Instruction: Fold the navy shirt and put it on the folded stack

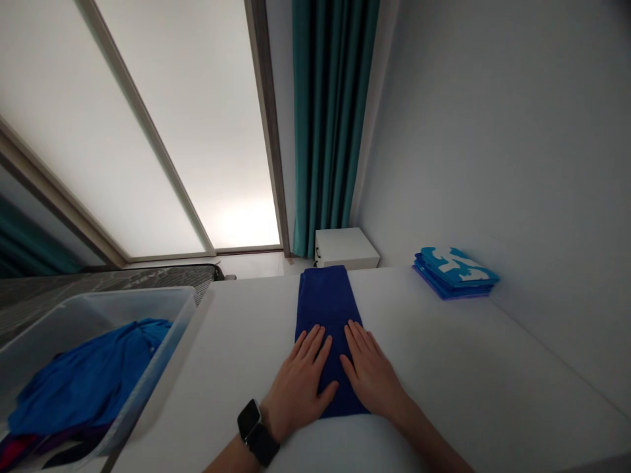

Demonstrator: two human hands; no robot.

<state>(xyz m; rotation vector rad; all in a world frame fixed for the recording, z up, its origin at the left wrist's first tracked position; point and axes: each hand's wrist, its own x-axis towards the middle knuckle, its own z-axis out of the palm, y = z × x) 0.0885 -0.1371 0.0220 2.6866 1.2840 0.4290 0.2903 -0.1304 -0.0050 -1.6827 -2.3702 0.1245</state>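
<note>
A dark blue cloth (326, 302), folded into a long narrow strip, lies on the white table (444, 368) and runs away from me. My left hand (300, 381), with a black watch on its wrist, lies flat on the near part of the strip, fingers stretched out. My right hand (369, 371) rests flat beside it on the same cloth, fingers together and straight. Neither hand grips anything.
A clear plastic bin (162, 309) at the left holds crumpled blue clothes (89, 381). A stack of folded blue garments (456, 271) sits at the table's far right by the wall. A white cabinet (345, 248) and teal curtain (330, 118) stand beyond the table.
</note>
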